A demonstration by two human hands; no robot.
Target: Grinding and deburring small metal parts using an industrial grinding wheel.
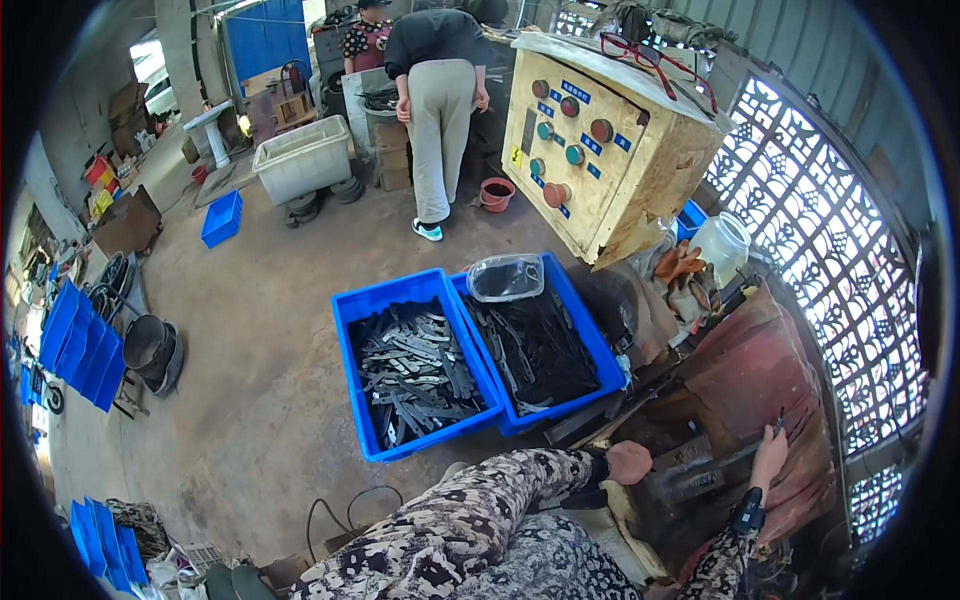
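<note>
My left hand (628,463) is curled into a rounded fist beside a dark metal block (685,470) on the machine. Its fingertips are out of sight, so what it holds, if anything, is hidden. Farther right, my right hand (769,458) pinches a small, dark, thin piece (781,416) in front of a reddish-brown sheet (745,375). Beyond my left arm, a blue bin (352,400) holds many flat grey metal strips (415,365). Touching it on the right, another blue bin (590,330) contains darker strips (535,350), with a clear plastic tub (506,278) at its far end.
A worn yellow control box (610,150) with round buttons stands beyond the bins, red-framed glasses (655,62) on top. Gloves (680,265) and a translucent jar (722,245) lie near the lattice window (800,180). Farther off, a person (440,110) bends over near a red bucket (496,195).
</note>
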